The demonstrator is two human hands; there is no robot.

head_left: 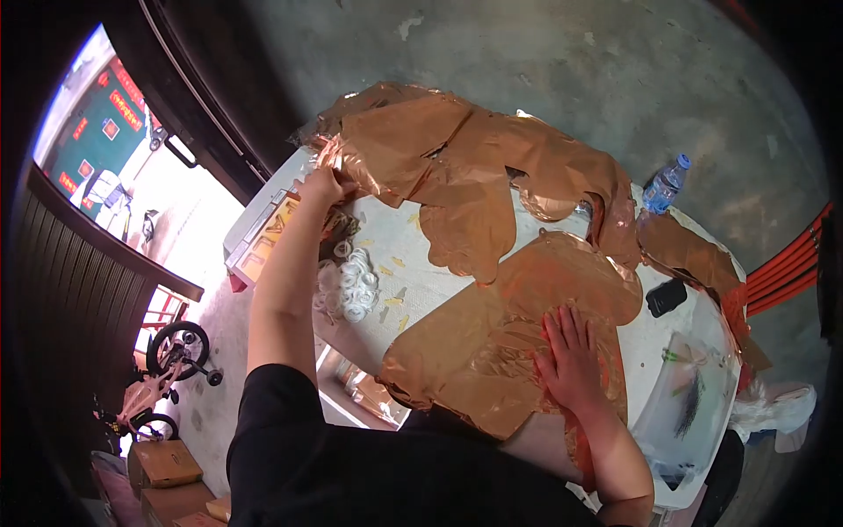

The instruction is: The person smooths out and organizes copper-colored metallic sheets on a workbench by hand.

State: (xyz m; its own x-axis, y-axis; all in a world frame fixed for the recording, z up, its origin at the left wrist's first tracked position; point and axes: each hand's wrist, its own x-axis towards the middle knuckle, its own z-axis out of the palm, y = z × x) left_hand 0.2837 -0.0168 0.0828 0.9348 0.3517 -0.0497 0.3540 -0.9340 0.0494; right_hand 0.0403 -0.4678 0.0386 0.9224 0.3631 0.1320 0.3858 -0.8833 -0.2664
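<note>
Flat, uninflated copper-coloured foil balloons (399,140) lie overlapped across the white table. At their far left end, my left hand (321,184) is closed on a crinkled foil edge; its fingertips are partly hidden. Close to me, another flat foil balloon (465,351) hangs over the table's near edge. My right hand (569,356) lies palm down on this one, fingers stretched out. White curled coils (356,285) sit below my left forearm, with several small yellowish strips (398,262) scattered beside them.
A water bottle (666,183) stands at the table's far right, with a black phone-like object (666,299) nearer. Clear plastic bags (676,404) cover the right corner of the table (634,347). Left on the floor are a small bicycle (149,395) and cardboard boxes (165,463).
</note>
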